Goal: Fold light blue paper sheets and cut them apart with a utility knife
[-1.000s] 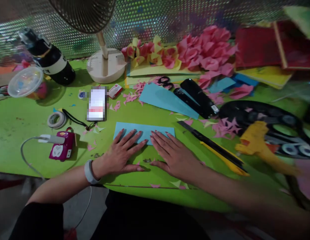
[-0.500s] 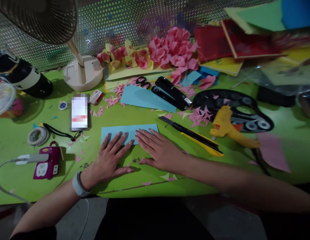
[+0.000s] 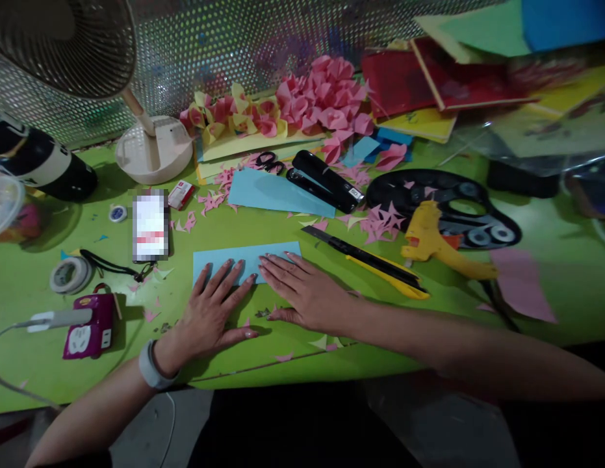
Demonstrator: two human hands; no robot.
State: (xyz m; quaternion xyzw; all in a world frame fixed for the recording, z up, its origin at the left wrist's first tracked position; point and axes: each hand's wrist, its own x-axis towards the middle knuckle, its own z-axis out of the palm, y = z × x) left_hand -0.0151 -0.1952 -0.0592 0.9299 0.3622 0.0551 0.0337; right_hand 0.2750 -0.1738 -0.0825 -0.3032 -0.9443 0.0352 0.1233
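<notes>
A strip of light blue paper (image 3: pixel 244 253) lies flat on the green table (image 3: pixel 151 354) in front of me. My left hand (image 3: pixel 217 309) rests with spread fingers, their tips on the strip's lower left part. Flat on its right part lie the fingers of my right hand (image 3: pixel 307 289), thumb stretched out below the paper's edge. Neither hand grips anything. To the right of the strip is a black and yellow utility knife (image 3: pixel 368 263), blade extended. Behind it, a black stapler (image 3: pixel 324 179) lies partly over another blue sheet (image 3: pixel 263 192).
Pink folded paper flowers (image 3: pixel 324 97) are heaped at the back. A yellow glue gun (image 3: pixel 429 237) lies against a black palette (image 3: pixel 394 188). On the left are a phone (image 3: pixel 150 224), tape roll (image 3: pixel 71 275), purple power adapter (image 3: pixel 90 325), bottle (image 3: pixel 43 159) and fan (image 3: pixel 156 153).
The view has shifted slightly, so the table's things appear a little further left. Both hands stay pressed on the blue paper in much the same pose.
</notes>
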